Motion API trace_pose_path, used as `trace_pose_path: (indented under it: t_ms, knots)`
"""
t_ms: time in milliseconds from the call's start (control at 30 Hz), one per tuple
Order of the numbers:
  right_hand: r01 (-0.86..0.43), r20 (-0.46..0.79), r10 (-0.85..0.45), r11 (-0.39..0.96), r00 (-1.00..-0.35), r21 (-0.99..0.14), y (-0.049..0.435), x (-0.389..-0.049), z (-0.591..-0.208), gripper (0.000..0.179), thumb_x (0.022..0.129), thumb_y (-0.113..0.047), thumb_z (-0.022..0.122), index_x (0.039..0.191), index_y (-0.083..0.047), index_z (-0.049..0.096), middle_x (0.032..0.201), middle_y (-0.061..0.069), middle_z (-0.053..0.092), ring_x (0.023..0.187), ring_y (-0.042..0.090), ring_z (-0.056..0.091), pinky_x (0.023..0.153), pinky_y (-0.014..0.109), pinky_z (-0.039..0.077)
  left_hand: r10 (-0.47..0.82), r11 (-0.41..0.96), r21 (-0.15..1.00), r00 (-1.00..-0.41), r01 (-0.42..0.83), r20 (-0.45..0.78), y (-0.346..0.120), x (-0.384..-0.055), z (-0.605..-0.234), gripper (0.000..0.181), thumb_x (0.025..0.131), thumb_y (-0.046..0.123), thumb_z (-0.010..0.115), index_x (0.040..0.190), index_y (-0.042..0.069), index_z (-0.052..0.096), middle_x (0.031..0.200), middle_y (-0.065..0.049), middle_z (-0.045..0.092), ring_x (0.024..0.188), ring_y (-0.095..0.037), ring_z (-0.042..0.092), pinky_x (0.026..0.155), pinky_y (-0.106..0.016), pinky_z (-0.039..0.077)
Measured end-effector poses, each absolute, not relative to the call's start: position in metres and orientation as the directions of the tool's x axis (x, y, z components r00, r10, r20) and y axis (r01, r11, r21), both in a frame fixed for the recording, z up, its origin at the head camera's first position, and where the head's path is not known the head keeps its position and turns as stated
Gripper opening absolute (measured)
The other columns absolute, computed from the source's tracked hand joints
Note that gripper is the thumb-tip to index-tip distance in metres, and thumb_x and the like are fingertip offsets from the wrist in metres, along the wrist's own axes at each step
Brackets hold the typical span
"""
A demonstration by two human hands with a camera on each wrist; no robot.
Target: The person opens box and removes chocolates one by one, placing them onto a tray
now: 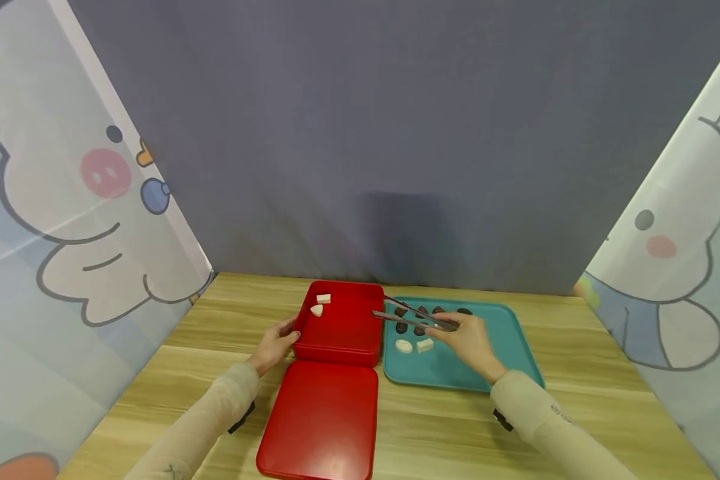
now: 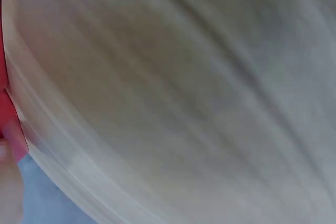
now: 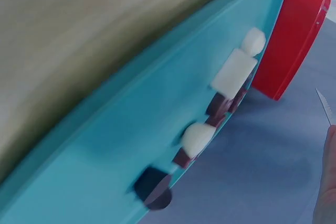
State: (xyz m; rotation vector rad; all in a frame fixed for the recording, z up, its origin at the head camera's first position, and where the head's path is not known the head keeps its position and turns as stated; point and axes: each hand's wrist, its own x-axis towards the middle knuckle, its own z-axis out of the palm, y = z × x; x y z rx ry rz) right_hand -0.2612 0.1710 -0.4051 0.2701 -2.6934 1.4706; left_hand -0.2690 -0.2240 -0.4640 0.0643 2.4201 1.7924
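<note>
My left hand (image 1: 274,345) holds the left side of an open red box (image 1: 351,327) near its front corner, the thumb close to the rim. Two white chocolate pieces (image 1: 323,299) lie inside, towards the back left. In my right hand (image 1: 469,341) is a pair of metal tongs (image 1: 414,323), pointing left. The tong arms are spread with nothing between them, and their tips overlap the box's right wall in the head view. Below them, dark chocolates (image 1: 401,328) and white chocolates (image 1: 404,346) sit on a teal tray (image 3: 121,114).
A flat red lid (image 1: 324,420) lies in front of the box on the wooden table (image 1: 444,427). The tray stands just right of the box. A grey cloth (image 1: 360,133) hangs behind the table, with printed cartoon curtains (image 1: 66,200) at both sides.
</note>
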Motion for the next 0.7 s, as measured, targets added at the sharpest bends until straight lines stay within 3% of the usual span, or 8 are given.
trace_pose_path:
  t_ms: [300, 500, 700]
  knots:
    - [-0.217, 0.143, -0.186, 0.481, -0.972, -0.849, 0.136, -0.274, -0.403, 0.039, 0.074, -0.027, 0.076, 0.107, -0.008, 0.069, 0.104, 0.012, 0.067, 0.08, 0.017, 0.065, 0.06, 0.029, 0.052, 0.11, 0.279, 0.96, -0.992, -0.021, -0.054, -0.224, -0.271, -0.461, 0.05, 0.096, 0.008, 0.043, 0.143, -0.002, 0.027, 0.143, -0.024, 0.032, 0.131, -0.037, 0.034, 0.107, -0.047, 0.031]
    - [-0.213, 0.149, -0.171, 0.466, -0.974, -0.859, 0.116, -0.28, -0.41, 0.036, 0.073, -0.024, 0.077, 0.105, -0.009, 0.07, 0.094, 0.009, 0.071, 0.076, 0.015, 0.066, 0.064, 0.027, 0.054, 0.115, 0.271, 0.962, -0.991, -0.03, -0.063, -0.223, -0.268, -0.463, 0.05, 0.096, 0.007, 0.043, 0.143, -0.002, 0.027, 0.144, -0.025, 0.031, 0.131, -0.038, 0.033, 0.106, -0.048, 0.031]
    - [-0.19, 0.122, -0.171, 0.475, -0.978, -0.859, 0.103, -0.286, -0.417, 0.035, 0.074, -0.019, 0.076, 0.106, -0.008, 0.069, 0.098, 0.012, 0.069, 0.077, 0.015, 0.066, 0.066, 0.028, 0.054, 0.107, 0.266, 0.963, -0.992, -0.035, -0.066, -0.222, -0.267, -0.464, 0.05, 0.096, 0.006, 0.044, 0.142, -0.001, 0.028, 0.143, -0.025, 0.032, 0.13, -0.038, 0.034, 0.106, -0.048, 0.032]
